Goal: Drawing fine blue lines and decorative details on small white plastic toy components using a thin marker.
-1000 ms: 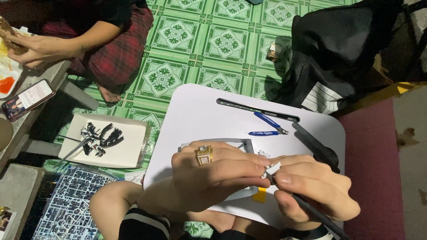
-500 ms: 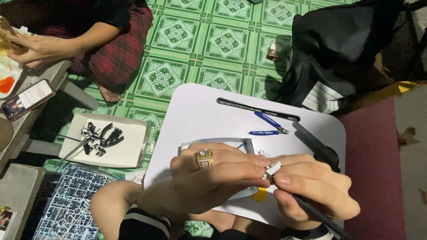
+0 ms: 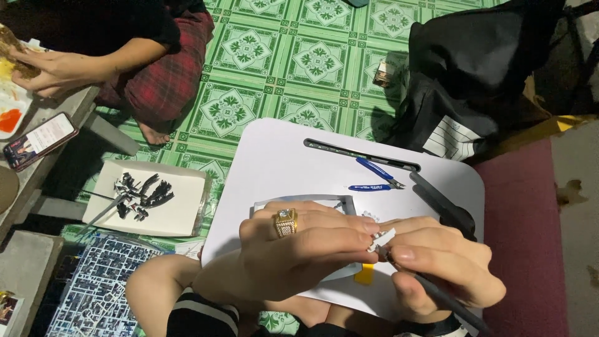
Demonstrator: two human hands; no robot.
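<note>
Two hands meet over the near edge of a white lap table (image 3: 293, 156). The left hand (image 3: 293, 253), wearing a gold ring (image 3: 286, 222), has its fingertips pressed together around a small pale plastic piece (image 3: 382, 239), which sits right where the two hands touch. The right hand (image 3: 440, 262) is curled shut on a thin dark tool (image 3: 446, 302), gripped like a pen, its tip touching the piece and its handle running out toward 5 o'clock. Compared with the pictures from a second and half a second ago, almost nothing has shifted: both grips, the piece and the tool tip sit in the same spot, so the work on the piece looks to be fine, steady and in full swing rather than starting or ending.

Under the hands lies a grey frame-shaped sheet (image 3: 340, 201) with a small yellow scrap (image 3: 364, 273) by it. At 12 o'clock of the hands rest blue-handled nippers (image 3: 374, 178), and beyond them a long dark slot (image 3: 362, 156) in the tabletop. At 2 o'clock lies a black cutter (image 3: 446, 203).

At 9 o'clock, on the green patterned floor mat (image 3: 299, 62), a white tray (image 3: 153, 200) holds dark little parts; at 8 o'clock is a grid-like grey parts frame (image 3: 93, 287).

Farther off, at 10 o'clock, another person sits in red checked trousers (image 3: 162, 68), a hand (image 3: 53, 68) resting by a phone (image 3: 40, 140). At 1 o'clock slumps a black bag (image 3: 480, 68).
</note>
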